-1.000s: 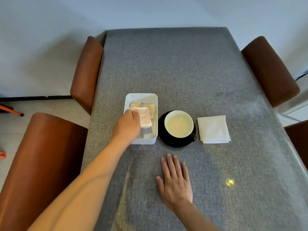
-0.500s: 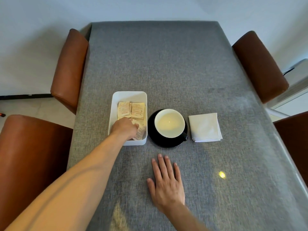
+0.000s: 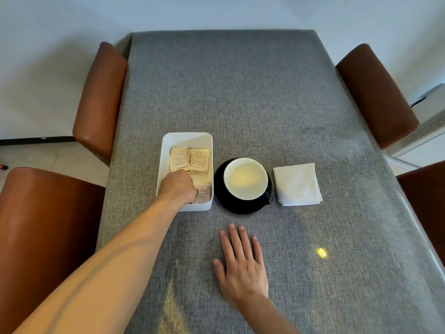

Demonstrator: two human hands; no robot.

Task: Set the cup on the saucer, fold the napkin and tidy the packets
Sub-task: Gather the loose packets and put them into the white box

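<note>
the grey cloth-covered table (image 3: 240, 92) fills the view, with brown chairs (image 3: 101, 100) along its left and right edges. the left hand (image 3: 179, 186) reaches over the near wall of the white tray (image 3: 167, 145), which sits left of centre toward the near edge of the table; the hand is curled knuckles-up on the packets at the tray's near end, and i cannot tell whether its fingers pinch one or only press on them. the right hand (image 3: 242, 268) lies flat on the cloth near the near edge, palm down, fingers spread wide, holding nothing. the black saucer (image 3: 222, 201) is just beside the tray's right wall, and the cup (image 3: 245, 178) stands upright on it, pale inside, its dark handle pointing to the near right. the white napkin (image 3: 297, 184), folded into a square, lies flat just right of the saucer, apart from it. beige packets (image 3: 198, 161) lie stacked in the middle of the tray, more under the left hand
</note>
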